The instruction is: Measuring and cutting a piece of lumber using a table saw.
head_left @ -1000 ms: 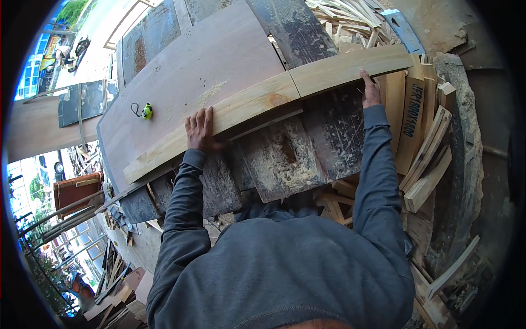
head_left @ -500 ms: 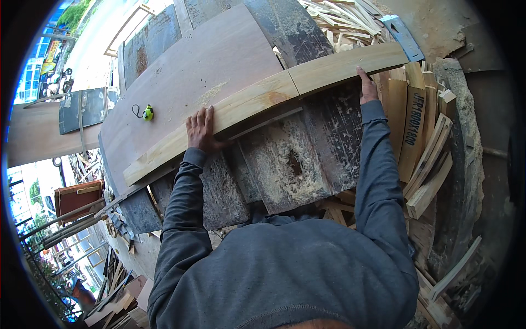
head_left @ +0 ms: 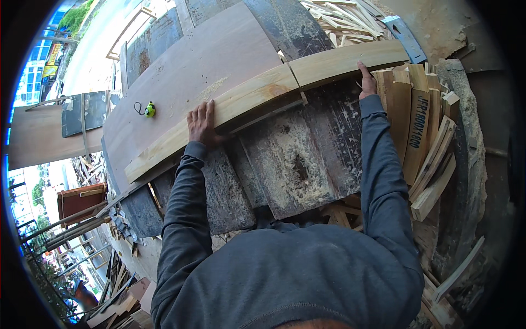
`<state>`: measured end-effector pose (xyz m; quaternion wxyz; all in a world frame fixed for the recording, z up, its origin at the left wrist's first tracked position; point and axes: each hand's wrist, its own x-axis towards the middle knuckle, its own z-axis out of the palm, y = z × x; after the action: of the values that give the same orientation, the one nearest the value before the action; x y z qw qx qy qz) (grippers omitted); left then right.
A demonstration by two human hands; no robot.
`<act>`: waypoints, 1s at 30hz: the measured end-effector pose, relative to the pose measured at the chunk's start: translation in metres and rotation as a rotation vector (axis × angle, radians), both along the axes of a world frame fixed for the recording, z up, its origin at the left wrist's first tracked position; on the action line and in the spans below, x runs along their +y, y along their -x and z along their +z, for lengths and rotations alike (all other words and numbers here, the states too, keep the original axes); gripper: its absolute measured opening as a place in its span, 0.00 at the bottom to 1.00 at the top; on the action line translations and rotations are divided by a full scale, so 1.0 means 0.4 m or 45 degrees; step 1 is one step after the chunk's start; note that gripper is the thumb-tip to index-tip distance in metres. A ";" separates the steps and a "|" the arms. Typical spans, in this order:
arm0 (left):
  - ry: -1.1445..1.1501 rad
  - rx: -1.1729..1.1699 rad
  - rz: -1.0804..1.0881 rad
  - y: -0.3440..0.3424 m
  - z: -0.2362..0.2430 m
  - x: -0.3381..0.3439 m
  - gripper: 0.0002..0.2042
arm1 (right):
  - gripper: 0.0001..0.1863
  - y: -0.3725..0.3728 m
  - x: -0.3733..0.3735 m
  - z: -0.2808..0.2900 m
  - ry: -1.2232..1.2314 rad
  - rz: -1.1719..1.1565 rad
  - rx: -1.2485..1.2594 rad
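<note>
Two pale wooden boards, the left one (head_left: 252, 92) and the right one (head_left: 342, 59), lie end to end across a pinkish plywood sheet (head_left: 186, 71), with a narrow gap between them. My left hand (head_left: 201, 123) grips the near edge of the left board, fingers over its top, thumb by the side. My right hand (head_left: 367, 82) is closed on the near edge of the right board toward its far end; a thin object beside its fingers is too small to name. A green-yellow tape measure (head_left: 149, 109) lies on the sheet. Below the boards are dark, sawdust-covered bench planks (head_left: 290, 159).
Stacked cut timber (head_left: 416, 131) stands at the right, beside a blue-grey metal piece (head_left: 405, 38). A heap of thin offcuts (head_left: 345, 22) lies at the back. A reddish wooden box (head_left: 82, 203) and scrap wood (head_left: 120, 301) are at the left. A street shows beyond.
The right board has shifted slightly away from me, and its joint with the left board shows a wider, stepped gap. Both hands have moved up slightly in view, still on the boards.
</note>
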<state>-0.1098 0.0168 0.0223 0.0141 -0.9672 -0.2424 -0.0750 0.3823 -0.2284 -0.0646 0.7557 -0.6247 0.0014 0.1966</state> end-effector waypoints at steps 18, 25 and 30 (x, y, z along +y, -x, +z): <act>0.099 0.187 0.343 0.026 -0.173 0.219 0.56 | 0.26 0.589 -0.837 0.163 -0.339 -0.358 0.288; -0.017 0.390 0.358 0.039 -0.140 0.165 0.43 | 0.27 0.554 -1.302 0.256 0.037 -0.243 0.052; 0.080 0.347 0.298 0.090 -0.102 -0.152 0.44 | 0.32 0.163 -1.553 0.240 0.337 -0.552 -0.084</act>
<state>-0.1459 -0.0441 -0.0184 0.0253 -0.9336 -0.3513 0.0667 0.3172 -0.8495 0.0314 0.6915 -0.7093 0.1364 0.0077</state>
